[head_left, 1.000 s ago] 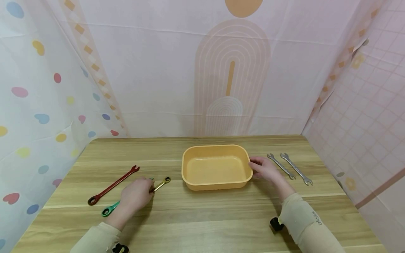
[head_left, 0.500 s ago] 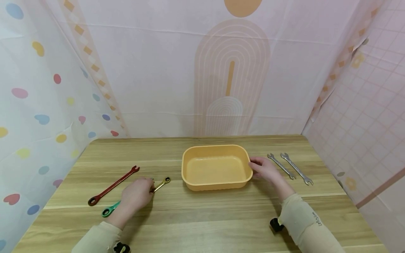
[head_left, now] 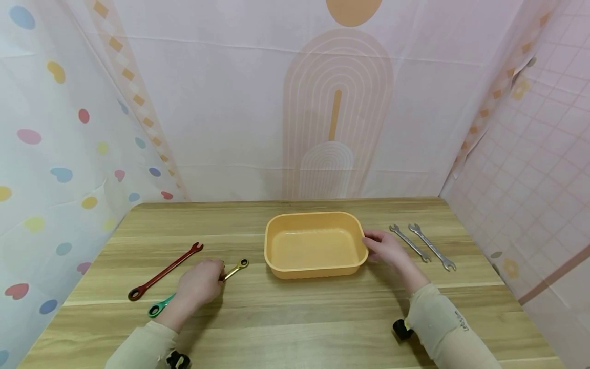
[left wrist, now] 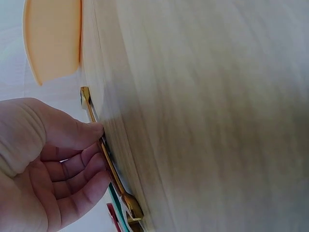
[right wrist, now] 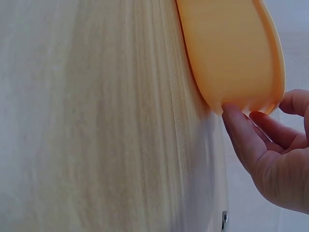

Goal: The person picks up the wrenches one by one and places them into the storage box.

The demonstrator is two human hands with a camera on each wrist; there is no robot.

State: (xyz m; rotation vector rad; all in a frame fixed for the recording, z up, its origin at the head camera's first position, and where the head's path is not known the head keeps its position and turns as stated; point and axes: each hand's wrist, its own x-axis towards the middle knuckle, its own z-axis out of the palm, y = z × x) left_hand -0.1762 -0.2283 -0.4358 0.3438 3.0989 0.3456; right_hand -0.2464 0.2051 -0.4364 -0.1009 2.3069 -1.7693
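Observation:
On the left of the table, my left hand (head_left: 200, 282) pinches a gold ratcheting combination wrench (left wrist: 111, 166) between thumb and fingertips, low at the tabletop. Its ring end (head_left: 243, 263) points toward a yellow-orange plastic basin (head_left: 315, 269). Partly hidden beneath that hand lies a green ratcheting wrench (head_left: 161, 305). Farther left is a red ratcheting combination wrench (head_left: 166, 271). My right hand (head_left: 387, 248) holds the right end of the basin, one digit over the rim and other fingertips against the outer wall (right wrist: 231, 58).
Two silver open-ended wrenches (head_left: 432, 247) lie side by side beyond my right hand. The wooden table (head_left: 295, 328) meets patterned cloth (head_left: 230, 118) at the back and both sides. Black wrist cameras hang under both forearms.
Both hands stay almost in place. The green wrench's far tip, visible beyond my left hand earlier, is now largely hidden. The basin and other wrenches keep their places.

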